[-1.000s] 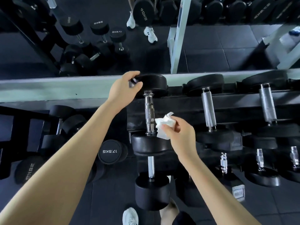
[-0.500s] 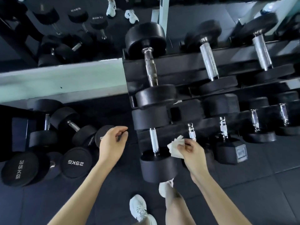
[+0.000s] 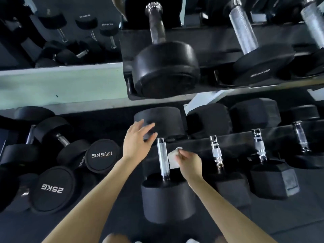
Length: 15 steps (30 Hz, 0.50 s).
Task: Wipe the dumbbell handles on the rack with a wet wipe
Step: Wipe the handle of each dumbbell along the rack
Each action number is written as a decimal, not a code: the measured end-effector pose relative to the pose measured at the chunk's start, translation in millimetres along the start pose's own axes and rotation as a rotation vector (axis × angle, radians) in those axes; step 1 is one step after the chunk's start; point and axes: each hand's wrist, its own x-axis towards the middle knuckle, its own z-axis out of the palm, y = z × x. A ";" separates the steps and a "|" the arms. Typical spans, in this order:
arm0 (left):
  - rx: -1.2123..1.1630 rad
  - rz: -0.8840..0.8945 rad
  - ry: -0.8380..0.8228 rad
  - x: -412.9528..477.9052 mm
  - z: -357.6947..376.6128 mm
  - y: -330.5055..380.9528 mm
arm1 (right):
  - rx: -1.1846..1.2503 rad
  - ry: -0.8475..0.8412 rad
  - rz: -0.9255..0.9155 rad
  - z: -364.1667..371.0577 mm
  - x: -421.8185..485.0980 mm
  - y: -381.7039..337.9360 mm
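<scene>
On the lower shelf of the black rack lies a round-headed dumbbell with a shiny handle. My right hand pinches a folded white wet wipe right beside that handle, on its right. My left hand hovers open with spread fingers at the dumbbell's far head, just left of the handle's top end. Further right on the same shelf sit hex dumbbells with chrome handles. The upper shelf holds larger dumbbells with handles.
Loose dumbbells marked 17.5KG and 25KG crowd the dark rubber floor to the left. A pale green ledge below a mirror runs behind them. My knees and white shoes show at the bottom edge.
The view has dropped from the upper shelf to the lower one. My right hand carried the wipe down to the lower dumbbell's handle. My left hand left the upper dumbbell's head and reached toward the lower one's.
</scene>
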 end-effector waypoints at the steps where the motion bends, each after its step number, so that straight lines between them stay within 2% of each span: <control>1: 0.035 0.042 0.013 8.9 10.5 -4.9 | -0.018 -0.001 -0.034 6.3 10.2 6.7; 7: 0.108 0.332 0.165 43.0 51.6 -38.5 | 0.110 -0.075 -0.123 51.7 62.8 31.9; 11: 0.098 0.453 0.296 42.7 64.1 -54.0 | 0.195 -0.091 -0.151 68.4 73.3 44.2; 15: 0.024 0.521 0.346 39.0 70.9 -64.8 | 0.250 -0.083 -0.223 73.1 77.7 48.1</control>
